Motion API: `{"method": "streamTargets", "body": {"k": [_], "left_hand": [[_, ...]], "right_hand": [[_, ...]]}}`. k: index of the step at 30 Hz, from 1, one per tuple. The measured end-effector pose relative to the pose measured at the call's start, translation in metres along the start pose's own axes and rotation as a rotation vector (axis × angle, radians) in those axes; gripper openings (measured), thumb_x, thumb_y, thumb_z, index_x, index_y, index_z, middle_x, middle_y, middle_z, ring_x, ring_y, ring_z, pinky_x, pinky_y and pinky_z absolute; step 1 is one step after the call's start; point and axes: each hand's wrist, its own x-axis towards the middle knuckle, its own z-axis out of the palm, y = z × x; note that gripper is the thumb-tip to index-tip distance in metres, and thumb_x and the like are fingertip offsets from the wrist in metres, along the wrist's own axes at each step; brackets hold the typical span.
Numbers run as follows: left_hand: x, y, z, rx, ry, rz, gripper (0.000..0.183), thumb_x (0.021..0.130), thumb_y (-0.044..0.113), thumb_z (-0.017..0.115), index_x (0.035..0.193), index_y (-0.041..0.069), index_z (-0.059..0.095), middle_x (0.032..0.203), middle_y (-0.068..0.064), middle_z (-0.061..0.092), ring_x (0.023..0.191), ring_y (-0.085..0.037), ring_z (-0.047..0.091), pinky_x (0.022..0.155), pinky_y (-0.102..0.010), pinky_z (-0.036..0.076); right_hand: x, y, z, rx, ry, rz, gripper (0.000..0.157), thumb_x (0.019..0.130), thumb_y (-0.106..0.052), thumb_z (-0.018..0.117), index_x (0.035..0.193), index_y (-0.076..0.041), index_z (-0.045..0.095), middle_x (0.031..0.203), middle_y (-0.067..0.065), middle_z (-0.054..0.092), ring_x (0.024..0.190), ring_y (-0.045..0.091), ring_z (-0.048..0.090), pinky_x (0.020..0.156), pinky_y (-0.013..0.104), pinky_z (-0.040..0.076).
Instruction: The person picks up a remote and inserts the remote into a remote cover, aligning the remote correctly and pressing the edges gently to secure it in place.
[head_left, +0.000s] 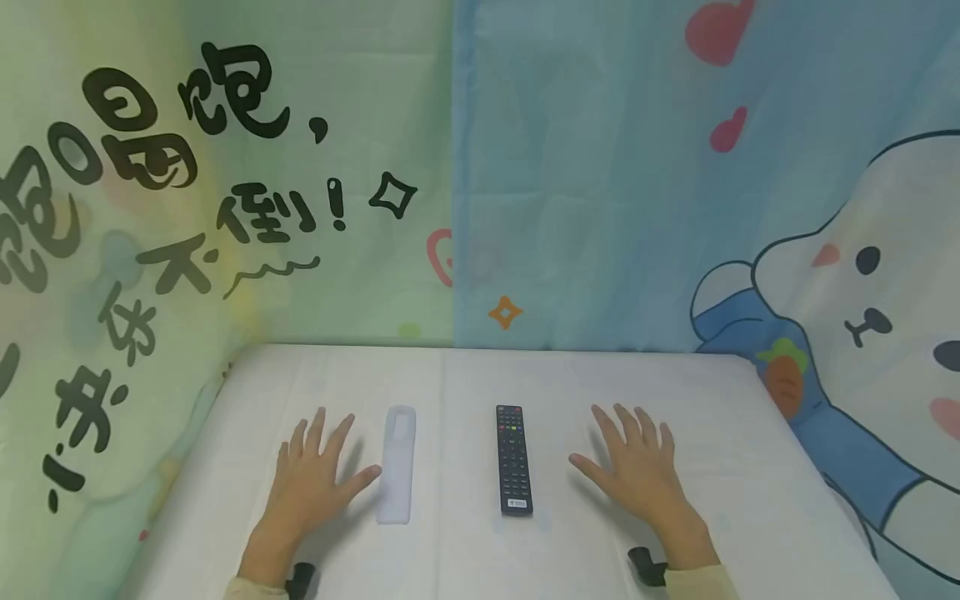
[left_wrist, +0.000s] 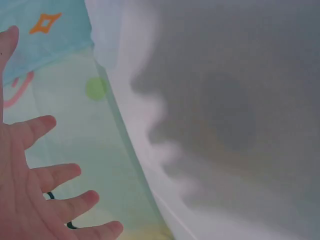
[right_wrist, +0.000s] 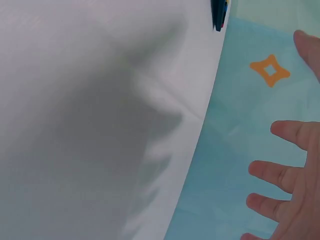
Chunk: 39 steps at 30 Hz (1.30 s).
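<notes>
A black remote control (head_left: 514,460) lies lengthwise on the white-covered table, its buttons facing up and a white label at the near end. To its left lies a pale translucent sleeve (head_left: 396,483), long and narrow like a remote cover, with a rounded window at the far end. My left hand (head_left: 307,487) is spread left of the sleeve; its thumb tip appears right by the sleeve's edge, and its shadow falls on the cloth. Right of the remote, my right hand (head_left: 637,475) is spread too, holding nothing. Both wrist views show separated fingers above the table.
White cloth (head_left: 450,558) covers the table. Behind it hang a green curtain (head_left: 360,300) with black lettering and a blue curtain (head_left: 585,275) with a cartoon animal (head_left: 922,200). Dark wrist devices (head_left: 647,567) sit at both cuffs.
</notes>
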Motion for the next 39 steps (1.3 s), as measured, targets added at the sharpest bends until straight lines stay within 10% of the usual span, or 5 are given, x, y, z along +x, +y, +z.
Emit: {"method": "streamTargets", "body": {"k": [11,39], "left_hand": [[0.007,0.015,0.014,-0.049,0.051,0.078,0.078,0.091,0.056,0.067,0.146,0.004,0.047,0.146,-0.031,0.041,0.132,-0.054,0.038,0.106,-0.063,0.034],[0.028,0.067,0.048,-0.615,-0.085,0.036,0.051,0.100,0.031,0.062,0.138,-0.002,0.051,0.132,-0.022,0.057,0.114,-0.038,0.061,0.088,-0.051,0.054]], "right_hand": [[0.003,-0.011,0.001,0.011,0.003,0.000,0.076,0.096,-0.050,0.062,0.149,-0.001,0.040,0.146,0.033,0.038,0.134,0.054,0.031,0.104,0.072,0.024],[0.019,-0.046,0.007,0.258,-0.123,0.134,0.061,0.099,-0.029,0.063,0.143,0.009,0.043,0.135,0.031,0.049,0.128,0.047,0.045,0.104,0.058,0.039]]}}
